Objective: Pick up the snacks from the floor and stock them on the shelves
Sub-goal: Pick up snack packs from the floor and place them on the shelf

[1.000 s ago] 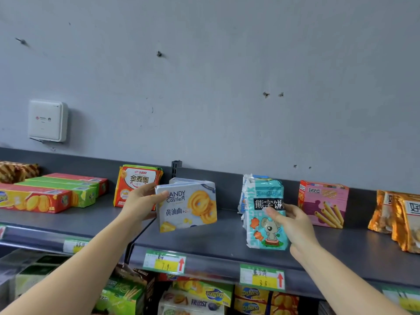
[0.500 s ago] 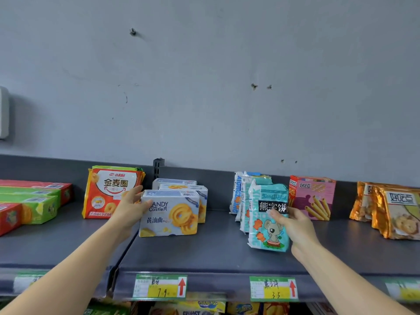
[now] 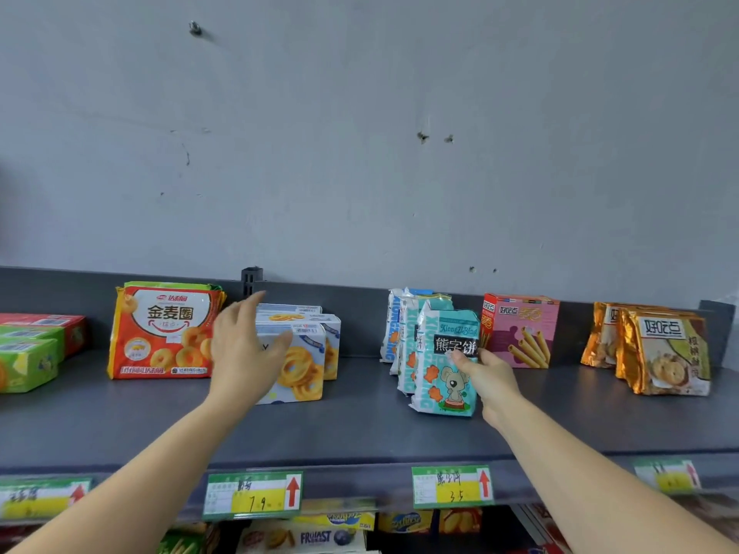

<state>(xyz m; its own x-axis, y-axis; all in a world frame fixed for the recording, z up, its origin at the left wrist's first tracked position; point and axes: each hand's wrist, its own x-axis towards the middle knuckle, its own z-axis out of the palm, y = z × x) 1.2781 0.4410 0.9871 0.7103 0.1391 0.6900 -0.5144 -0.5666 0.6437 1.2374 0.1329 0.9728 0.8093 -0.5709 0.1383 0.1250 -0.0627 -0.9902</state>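
Note:
A white and blue cookie box [image 3: 302, 363] stands on the grey shelf [image 3: 360, 429], in front of two like boxes. My left hand [image 3: 244, 349] is open in front of its left side, fingers spread and raised, thumb near the box's top edge. A teal koala biscuit bag [image 3: 446, 365] stands upright at the front of a row of like bags. My right hand [image 3: 486, 377] holds this bag by its right edge, thumb on the front.
An orange ring-biscuit pack [image 3: 166, 331] stands left of the cookie boxes, with green and red boxes [image 3: 28, 353] further left. A pink stick-biscuit box [image 3: 520, 331] and gold packs [image 3: 664, 353] stand to the right. Price tags [image 3: 254, 495] line the shelf edge.
My left hand set the cookie box down on the shelf and let go of it, fingers now spread. My right hand stood the koala bag in its row and still holds it.

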